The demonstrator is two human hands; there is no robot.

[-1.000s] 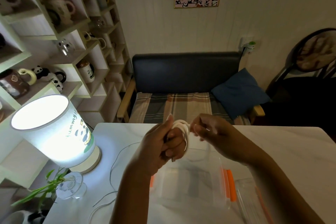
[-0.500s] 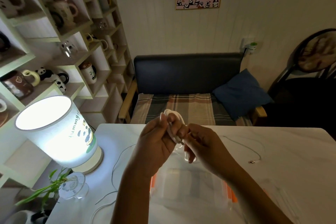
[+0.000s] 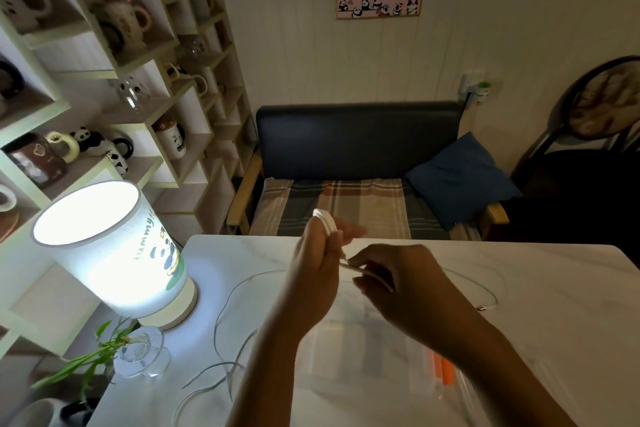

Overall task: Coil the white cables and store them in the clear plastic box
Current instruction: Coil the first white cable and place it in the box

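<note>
My left hand (image 3: 317,265) is raised above the table and holds a small coil of white cable (image 3: 325,221) wound round its fingers. My right hand (image 3: 398,282) is just to its right and pinches the loose end of that cable near the plug. Below both hands stands the clear plastic box (image 3: 363,357) with orange clasps, partly hidden by my forearms. A second white cable (image 3: 486,288) lies loose on the table at the right, its plug at the end. A third white cable (image 3: 225,322) trails in loops on the left.
A lit lamp (image 3: 114,246) stands at the table's left edge beside a glass vase with a green plant (image 3: 138,354). The box's clear lid (image 3: 485,402) lies at the lower right. A sofa (image 3: 360,184) sits behind the white table (image 3: 554,322).
My left hand has lifted the coil slightly and turned it edge-on. My right hand has dropped lower and to the right, drawing the cable's end away from the coil.
</note>
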